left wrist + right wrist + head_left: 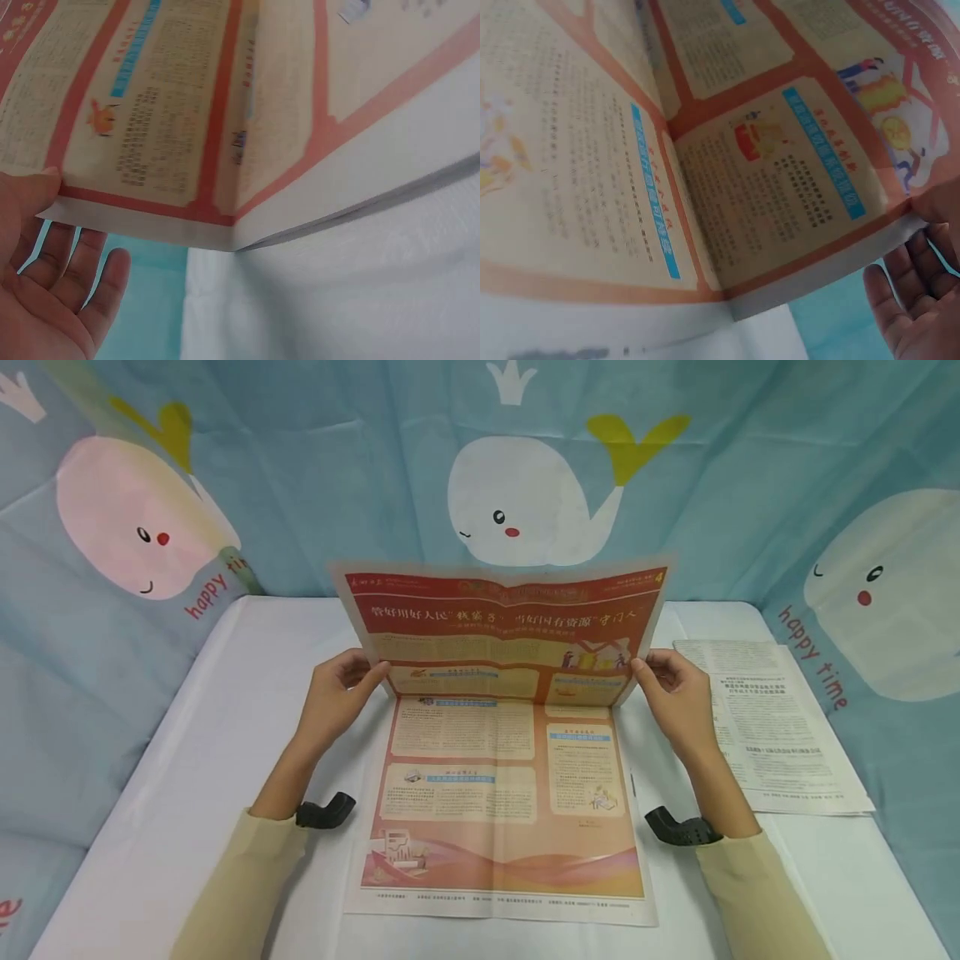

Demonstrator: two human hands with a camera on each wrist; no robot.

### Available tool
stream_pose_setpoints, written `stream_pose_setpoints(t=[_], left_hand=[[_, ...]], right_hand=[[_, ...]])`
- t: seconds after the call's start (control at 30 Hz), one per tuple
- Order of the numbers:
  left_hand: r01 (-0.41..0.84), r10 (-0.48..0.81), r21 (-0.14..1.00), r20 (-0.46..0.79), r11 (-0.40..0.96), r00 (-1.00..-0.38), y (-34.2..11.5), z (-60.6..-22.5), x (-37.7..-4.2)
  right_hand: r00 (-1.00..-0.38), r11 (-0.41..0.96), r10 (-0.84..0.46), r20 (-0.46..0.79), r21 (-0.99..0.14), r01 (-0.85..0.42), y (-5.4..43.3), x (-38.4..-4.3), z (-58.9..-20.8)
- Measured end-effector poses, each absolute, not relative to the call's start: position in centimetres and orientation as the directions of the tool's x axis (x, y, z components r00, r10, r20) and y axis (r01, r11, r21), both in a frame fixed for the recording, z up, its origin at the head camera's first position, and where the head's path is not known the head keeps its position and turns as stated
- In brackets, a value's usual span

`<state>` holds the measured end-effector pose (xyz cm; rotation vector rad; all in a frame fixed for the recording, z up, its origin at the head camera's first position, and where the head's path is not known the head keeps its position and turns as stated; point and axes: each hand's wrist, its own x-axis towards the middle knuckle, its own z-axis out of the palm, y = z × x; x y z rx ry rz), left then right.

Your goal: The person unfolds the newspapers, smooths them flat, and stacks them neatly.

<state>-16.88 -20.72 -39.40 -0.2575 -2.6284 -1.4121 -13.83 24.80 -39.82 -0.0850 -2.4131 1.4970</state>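
A red and orange printed newspaper (465, 789) lies on the white table, its far half raised upright along a crosswise fold. At the raised half's left edge, my left hand (337, 689) pinches the paper between thumb and fingers. My right hand (678, 693) pinches the opposite edge at about the same height. In the left wrist view, the thumb of the left hand (45, 277) presses on the printed side, fingers behind the sheet. The right wrist view shows the right hand (922, 292) at the paper's margin, partly cut off by the frame.
More newspapers (780, 727), printed in black and white, lie stacked on the right of the white table (187, 760). Behind the table hangs a blue cloth (337, 468) with whale prints. A black wrist device (326, 812) sits on each wrist.
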Motion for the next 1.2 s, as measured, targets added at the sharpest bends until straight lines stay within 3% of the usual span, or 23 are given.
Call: stream_pose_setpoints(t=[0.2, 0.5, 1.2], left_hand=[[0.127, 0.038, 0.824, 0.127, 0.552, -0.991, -20.3, -40.8, -18.0], [-0.026, -0.026, 0.848, -0.014, 0.53, -1.0, -20.7, -42.1, -18.1], [-0.014, 0.097, 0.769, -0.098, 0.64, -0.99, -20.5, -42.5, -18.2]], right_hand=[[-0.961, 0.373, 0.252, 0.116, -0.928, -0.015, 24.4, -15.0, -40.9], [-0.971, 0.428, 0.232, 0.055, -0.902, 0.051, 24.4, -15.6, -42.5], [-0.982, 0.584, 0.186, 0.035, -0.808, 0.081, 24.9, -16.3, -44.3]])
